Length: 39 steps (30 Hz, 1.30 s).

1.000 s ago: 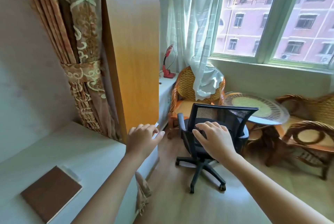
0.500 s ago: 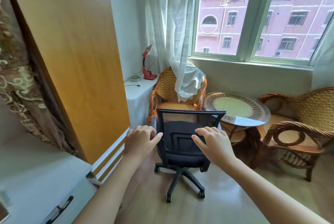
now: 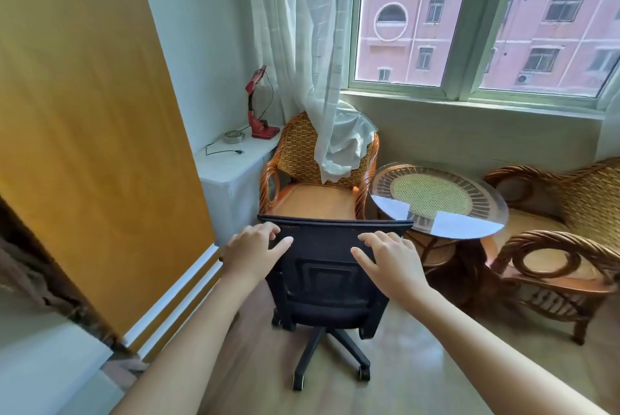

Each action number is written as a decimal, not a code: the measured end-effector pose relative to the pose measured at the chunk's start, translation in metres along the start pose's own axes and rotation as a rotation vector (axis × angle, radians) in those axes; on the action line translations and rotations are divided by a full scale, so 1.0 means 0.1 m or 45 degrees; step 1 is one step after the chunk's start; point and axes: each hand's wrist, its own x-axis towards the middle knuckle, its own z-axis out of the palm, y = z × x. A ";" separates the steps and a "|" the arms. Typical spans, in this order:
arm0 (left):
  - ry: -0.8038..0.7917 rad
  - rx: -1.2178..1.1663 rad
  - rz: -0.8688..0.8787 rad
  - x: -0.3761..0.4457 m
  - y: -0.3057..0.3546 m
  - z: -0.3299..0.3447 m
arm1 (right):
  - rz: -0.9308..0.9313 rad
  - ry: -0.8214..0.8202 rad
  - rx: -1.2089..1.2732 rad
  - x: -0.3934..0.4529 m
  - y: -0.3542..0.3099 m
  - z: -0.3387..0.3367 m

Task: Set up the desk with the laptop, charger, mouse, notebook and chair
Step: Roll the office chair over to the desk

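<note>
A black mesh office chair (image 3: 325,277) on castors stands on the wooden floor with its back toward me. My left hand (image 3: 250,252) reaches out at the left top corner of the backrest, fingers extended and holding nothing. My right hand (image 3: 391,255) is stretched toward the right part of the backrest, fingers spread, also holding nothing. Whether either hand touches the chair cannot be told. A corner of the white desk (image 3: 43,364) shows at the lower left. Laptop, charger, mouse and notebook are out of view.
An orange wardrobe (image 3: 90,133) stands at the left. Behind the office chair are a wicker armchair (image 3: 315,173), a round glass-topped table (image 3: 439,203) and a second wicker chair (image 3: 557,247). A red lamp (image 3: 258,106) sits on a white side cabinet (image 3: 231,170).
The view has swung right, away from the desk; the notebook has left the frame. Both hands have come nearer to the chair's backrest, now in front of me.
</note>
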 end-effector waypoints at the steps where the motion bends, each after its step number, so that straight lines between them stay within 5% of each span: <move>1: -0.010 -0.013 0.008 0.14 -0.03 0.09 | -0.002 -0.003 -0.012 0.12 0.03 0.06; 17: -0.707 -0.033 0.095 1.73 -0.65 1.03 | 0.131 -0.366 -0.030 1.57 0.31 1.15; 27: -0.673 0.066 0.074 1.60 -0.54 1.05 | 0.047 -0.527 0.000 1.52 0.24 1.19; 39: -0.617 -0.039 -0.085 0.58 -0.57 0.84 | -0.113 -0.429 0.106 0.61 0.13 1.00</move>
